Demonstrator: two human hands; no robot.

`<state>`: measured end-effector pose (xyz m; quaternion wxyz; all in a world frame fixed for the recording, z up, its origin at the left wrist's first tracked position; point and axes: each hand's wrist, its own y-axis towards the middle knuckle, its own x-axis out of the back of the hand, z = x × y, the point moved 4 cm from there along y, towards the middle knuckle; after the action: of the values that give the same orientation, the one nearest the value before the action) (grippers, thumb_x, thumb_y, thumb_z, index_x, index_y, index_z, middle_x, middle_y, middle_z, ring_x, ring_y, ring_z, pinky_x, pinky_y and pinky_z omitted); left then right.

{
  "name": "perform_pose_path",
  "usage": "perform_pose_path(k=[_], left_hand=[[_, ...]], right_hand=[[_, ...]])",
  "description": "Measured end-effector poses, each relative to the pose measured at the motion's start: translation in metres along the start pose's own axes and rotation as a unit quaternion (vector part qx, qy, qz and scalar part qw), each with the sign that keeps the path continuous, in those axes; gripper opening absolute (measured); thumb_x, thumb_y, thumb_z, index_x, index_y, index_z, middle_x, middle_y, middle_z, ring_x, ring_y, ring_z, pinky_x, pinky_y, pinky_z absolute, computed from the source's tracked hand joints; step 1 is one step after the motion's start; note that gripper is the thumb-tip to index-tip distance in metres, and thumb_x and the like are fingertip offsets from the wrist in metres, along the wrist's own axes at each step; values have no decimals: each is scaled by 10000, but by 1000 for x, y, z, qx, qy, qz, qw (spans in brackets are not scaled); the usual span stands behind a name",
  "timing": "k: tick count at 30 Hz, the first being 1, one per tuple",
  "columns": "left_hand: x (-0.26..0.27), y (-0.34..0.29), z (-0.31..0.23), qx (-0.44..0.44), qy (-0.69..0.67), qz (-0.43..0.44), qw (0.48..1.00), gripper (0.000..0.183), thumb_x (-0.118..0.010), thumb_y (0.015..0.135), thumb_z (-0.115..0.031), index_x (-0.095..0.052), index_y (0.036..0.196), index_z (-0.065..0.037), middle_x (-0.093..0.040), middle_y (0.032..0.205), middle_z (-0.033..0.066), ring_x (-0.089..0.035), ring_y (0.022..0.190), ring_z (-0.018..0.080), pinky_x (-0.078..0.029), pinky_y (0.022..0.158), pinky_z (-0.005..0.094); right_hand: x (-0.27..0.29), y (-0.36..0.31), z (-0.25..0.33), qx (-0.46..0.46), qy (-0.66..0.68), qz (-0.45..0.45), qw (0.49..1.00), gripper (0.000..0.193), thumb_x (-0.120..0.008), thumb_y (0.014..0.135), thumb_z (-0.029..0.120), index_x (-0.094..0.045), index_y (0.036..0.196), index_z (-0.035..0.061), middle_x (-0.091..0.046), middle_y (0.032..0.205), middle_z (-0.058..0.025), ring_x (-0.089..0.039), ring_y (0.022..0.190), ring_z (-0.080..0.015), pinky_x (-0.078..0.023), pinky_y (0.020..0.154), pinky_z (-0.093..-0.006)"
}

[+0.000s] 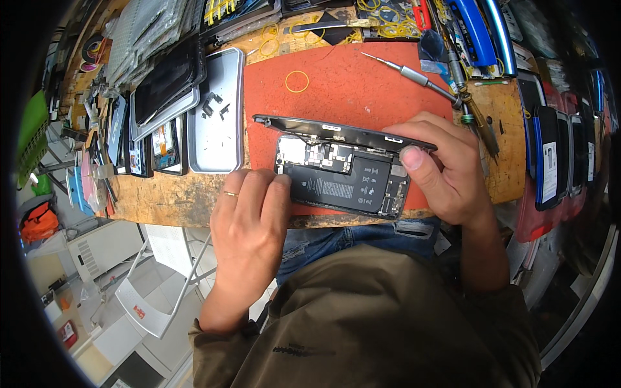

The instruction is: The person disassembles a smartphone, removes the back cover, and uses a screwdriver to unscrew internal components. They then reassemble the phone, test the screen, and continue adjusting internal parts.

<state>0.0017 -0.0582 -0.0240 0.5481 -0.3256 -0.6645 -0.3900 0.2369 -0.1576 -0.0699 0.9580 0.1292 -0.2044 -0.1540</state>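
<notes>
An opened smartphone lies on the red mat near the bench's front edge, its black battery and circuit board showing. Its screen panel is tilted up along the far long side, still close to the body there. My right hand pinches the panel's right end between thumb and fingers. At the phone's left end is my left hand, fingers bent together against the body's edge; a ring sits on one finger. Its fingertips are partly hidden, and the frame does not show whether they hold anything small.
Left of the mat stands a metal tray with small black parts. A screwdriver and a yellow rubber band lie beyond the phone. Stacked phones and screens crowd the left; more phones line the right. A folding chair is below left.
</notes>
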Motion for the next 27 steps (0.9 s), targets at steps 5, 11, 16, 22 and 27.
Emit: perform_pose_path(k=[5,11,16,22,27], left_hand=[[-2,0,7,27,-75,0,997,339,-758,819,62,-666,1139,-3,-644,988,141,-622,896,346,-517,753,467],[-4,-5,14,100,-161,-23,982,361,-783,856,77,-654,1183,-8,-678,975,133,-650,877,317,-528,778,433],[-10,-10,16,144,-191,-46,970,416,-796,863,79,-662,1245,-17,-706,974,104,-710,890,233,-563,818,352],[-8,-10,16,151,-162,-43,974,340,-812,852,69,-709,1164,-15,-691,945,98,-682,851,252,-538,768,368],[-1,-4,17,81,-94,-23,992,212,-811,860,6,-734,1055,-21,-669,948,114,-648,862,315,-521,751,429]], right_hand=[[-1,0,0,1,0,-1,1000,264,-723,1051,214,-750,1091,-45,-694,864,-120,-635,665,-197,-487,579,-319],[1,0,0,0,-6,7,1000,269,-717,1058,219,-749,1092,-47,-694,866,-118,-633,665,-196,-485,578,-317],[0,0,0,2,2,-1,1000,271,-717,1058,213,-748,1098,-53,-694,876,-125,-647,684,-197,-497,588,-316],[0,0,0,2,8,-1,1000,272,-721,1055,212,-752,1105,-53,-701,883,-127,-659,692,-197,-505,596,-316],[1,0,0,-3,-2,1,1000,269,-723,1054,213,-755,1104,-50,-703,879,-120,-656,682,-194,-502,594,-316]])
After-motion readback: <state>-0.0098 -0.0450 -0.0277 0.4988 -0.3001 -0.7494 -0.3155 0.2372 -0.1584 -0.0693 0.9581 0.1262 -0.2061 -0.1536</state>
